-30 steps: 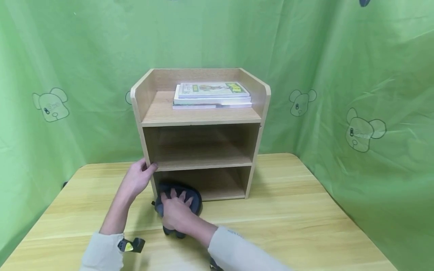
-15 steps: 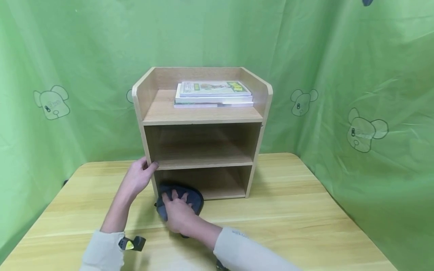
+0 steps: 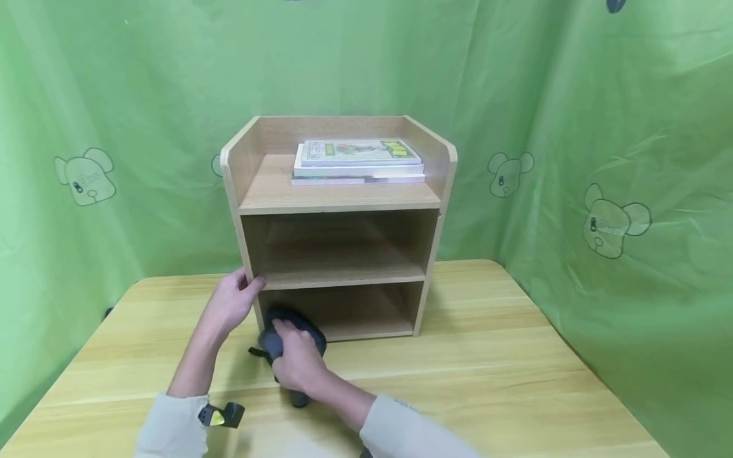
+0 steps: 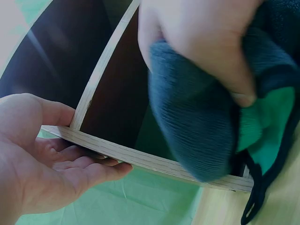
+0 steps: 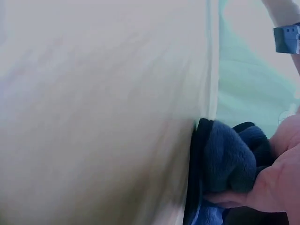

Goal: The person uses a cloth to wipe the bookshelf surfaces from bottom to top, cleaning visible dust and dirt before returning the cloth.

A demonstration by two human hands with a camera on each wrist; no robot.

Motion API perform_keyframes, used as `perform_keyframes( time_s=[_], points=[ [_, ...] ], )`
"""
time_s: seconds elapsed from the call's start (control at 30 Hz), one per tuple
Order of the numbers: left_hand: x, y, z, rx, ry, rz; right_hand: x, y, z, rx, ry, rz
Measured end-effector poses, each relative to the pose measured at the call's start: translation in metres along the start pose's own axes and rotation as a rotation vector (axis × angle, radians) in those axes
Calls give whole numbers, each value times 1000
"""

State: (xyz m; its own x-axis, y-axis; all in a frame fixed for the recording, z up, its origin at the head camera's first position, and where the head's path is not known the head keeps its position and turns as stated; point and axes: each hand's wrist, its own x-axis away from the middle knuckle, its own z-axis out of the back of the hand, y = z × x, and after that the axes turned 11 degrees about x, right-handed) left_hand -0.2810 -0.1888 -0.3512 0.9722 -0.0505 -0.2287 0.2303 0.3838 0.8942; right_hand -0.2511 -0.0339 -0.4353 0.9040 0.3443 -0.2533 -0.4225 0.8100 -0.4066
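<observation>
A wooden shelf unit point(image 3: 340, 208) with three levels stands on the table. My left hand point(image 3: 228, 305) grips its left side panel, thumb at the middle board's front edge, fingers behind the panel in the left wrist view. My right hand point(image 3: 300, 362) holds a dark blue plush cloth point(image 4: 192, 117) at the lower left front of the shelf. The cloth has black trim, a green inner side and a thin black loop point(image 4: 255, 197). In the right wrist view, curled fingers bunch the cloth point(image 5: 229, 157); part of it is hidden by the hand.
Several stacked books point(image 3: 357, 156) lie on the shelf's top level. The pale wooden table point(image 3: 487, 381) extends on both sides of the unit. A green curtain point(image 3: 355, 57) with bear drawings hangs behind and to the right.
My right hand has gone from spread fingers pressing on the cloth to gripping it. The cloth is now bunched and slightly farther left, with its loop showing. My left hand stays put.
</observation>
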Motion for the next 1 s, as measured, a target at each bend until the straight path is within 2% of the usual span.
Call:
perform_keyframes(
  time_s=[0.13, 0.3, 0.63, 0.83, 1.0],
  points=[
    [0, 0, 0, -4, -1, 0, -1, -2, 3, -157, 56, -30],
    [0, 0, -1, 12, -5, 6, -3, -7, 11, -223, 146, 8],
    [-1, 0, -3, 15, 23, 11, 2, -16, 25, -241, 331, 184],
    [0, 1, -2, 24, 13, 24, 11, -18, 25, -210, 357, 243],
    [0, 1, -2, 20, 17, 19, 9, -15, 23, -153, 393, 308]
  ],
)
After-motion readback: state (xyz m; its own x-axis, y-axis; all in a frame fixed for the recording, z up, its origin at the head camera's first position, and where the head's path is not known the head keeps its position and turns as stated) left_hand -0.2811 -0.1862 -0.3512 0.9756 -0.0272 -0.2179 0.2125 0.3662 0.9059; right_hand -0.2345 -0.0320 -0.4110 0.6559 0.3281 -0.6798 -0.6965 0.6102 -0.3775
